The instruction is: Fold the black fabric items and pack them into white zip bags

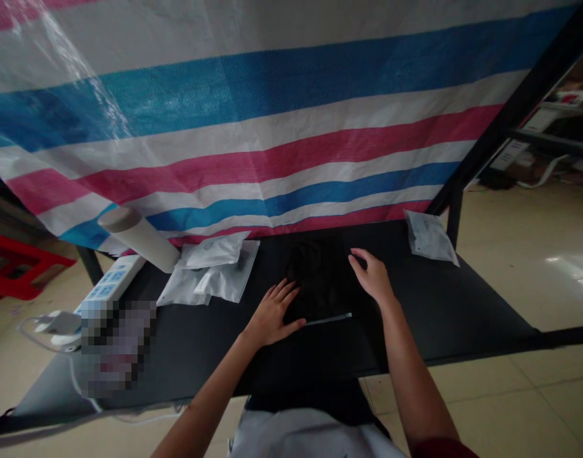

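A dark, soft-looking black item (320, 280), possibly folded cloth, lies on the black table (196, 356) in front of me. It is hard to tell from the tabletop, and a thin pale strip (328, 319) runs along its near edge. At its left side my left hand (271, 317) rests flat, fingers spread, thumb by the end of the strip. My right hand (373, 277) is at its right side with thumb and forefinger apart and nothing visible between them; the other fingers are partly hidden.
Several frosted plastic packets (215, 261) lie at the back left, beside a leaning white bottle (141, 238) and a power strip (112, 280) with a plugged-in charger (65, 324). Another packet (430, 236) is at back right. A striped sheet (272, 140) hangs behind the table.
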A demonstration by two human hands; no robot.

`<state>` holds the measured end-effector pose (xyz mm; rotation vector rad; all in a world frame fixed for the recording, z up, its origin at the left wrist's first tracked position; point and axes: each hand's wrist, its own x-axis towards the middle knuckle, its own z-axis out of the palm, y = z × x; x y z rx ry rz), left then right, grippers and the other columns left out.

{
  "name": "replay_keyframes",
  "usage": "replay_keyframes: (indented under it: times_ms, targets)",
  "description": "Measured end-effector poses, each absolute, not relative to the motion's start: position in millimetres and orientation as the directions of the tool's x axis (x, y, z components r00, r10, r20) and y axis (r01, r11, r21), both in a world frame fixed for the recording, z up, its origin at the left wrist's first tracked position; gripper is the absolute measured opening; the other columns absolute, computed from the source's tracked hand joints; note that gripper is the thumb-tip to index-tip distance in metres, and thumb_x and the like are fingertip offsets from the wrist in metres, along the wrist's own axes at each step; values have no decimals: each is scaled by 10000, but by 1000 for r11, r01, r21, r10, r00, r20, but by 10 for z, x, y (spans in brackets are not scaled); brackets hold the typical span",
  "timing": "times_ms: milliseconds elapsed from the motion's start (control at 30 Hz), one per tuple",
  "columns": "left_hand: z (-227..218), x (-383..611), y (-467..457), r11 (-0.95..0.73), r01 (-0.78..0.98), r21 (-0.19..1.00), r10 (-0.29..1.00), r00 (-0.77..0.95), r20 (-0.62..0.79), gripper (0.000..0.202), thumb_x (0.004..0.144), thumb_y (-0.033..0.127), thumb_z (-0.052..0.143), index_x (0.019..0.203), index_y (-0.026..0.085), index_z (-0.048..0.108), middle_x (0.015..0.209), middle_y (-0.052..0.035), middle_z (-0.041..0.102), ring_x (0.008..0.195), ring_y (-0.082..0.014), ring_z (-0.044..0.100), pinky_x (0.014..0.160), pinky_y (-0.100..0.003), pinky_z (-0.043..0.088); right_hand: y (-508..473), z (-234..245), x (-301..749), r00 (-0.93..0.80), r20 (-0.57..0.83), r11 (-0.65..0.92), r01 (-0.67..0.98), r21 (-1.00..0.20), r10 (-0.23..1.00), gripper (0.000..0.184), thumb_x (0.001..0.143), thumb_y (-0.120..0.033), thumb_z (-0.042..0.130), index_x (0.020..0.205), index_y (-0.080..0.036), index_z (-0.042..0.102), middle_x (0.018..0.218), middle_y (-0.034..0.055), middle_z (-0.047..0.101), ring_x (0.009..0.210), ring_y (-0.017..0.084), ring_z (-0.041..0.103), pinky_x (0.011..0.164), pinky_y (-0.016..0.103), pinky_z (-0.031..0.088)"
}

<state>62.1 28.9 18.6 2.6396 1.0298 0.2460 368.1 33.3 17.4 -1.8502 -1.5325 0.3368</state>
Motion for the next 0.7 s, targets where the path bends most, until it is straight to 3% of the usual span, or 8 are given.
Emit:
replay_keyframes:
  times_ms: [133,300,400,500,600,700]
  targets:
    - [129,377,60,-732,586,348,635,772,37,874,805,615,628,1505,198,313,1581,-137,274,1477,-333,183,1186,-551,224,-342,175,3525,-95,171,182,765,-618,981,350,887,-456,563,1130,-232,676,1178,83,697,1158,269,622,1016,438,474]
    - [138,161,-82,-726,560,399,615,788,14,689,860,412,609,1477,224,370,1576,-93,301,1477,-286,210,1194,-511,256,-856,38,3583,-275,123,298,795,-528,953,558,778,-314,671,1322,-229,580,1407,76,556,1380,280,425,1152,524,332]
    - [163,107,-81,-732,536,421,595,803,13,710,810,315,639,1470,237,388,1587,-82,276,1479,-289,203,1195,-509,259,-905,8,3624,-255,117,278,800,-532,960,551,763,-182,602,1311,-235,592,1384,62,579,1344,246,477,1148,497,353]
    - [169,70,-76,-747,510,426,573,819,26,669,794,227,614,1439,252,442,1589,-67,272,1479,-286,201,1195,-507,262,-880,-3,3619,-209,143,253,807,-534,967,450,763,-128,565,1185,-242,673,1291,51,649,1284,241,539,1102,473,415]
    - [144,58,-57,-736,510,444,592,804,58,448,885,192,498,1321,267,569,1513,-40,425,1456,-263,276,1182,-503,288,-820,2,3593,-179,196,260,793,-552,964,310,797,-144,561,1048,-247,710,1197,52,697,1206,250,592,1045,459,455]
    - [126,136,42,-619,578,532,736,664,135,310,965,266,408,1164,223,643,1272,-76,643,1292,-255,512,1112,-473,379,-658,39,3561,-60,241,203,749,-631,969,196,874,-249,540,990,-219,695,1056,74,730,1001,235,673,895,379,517]
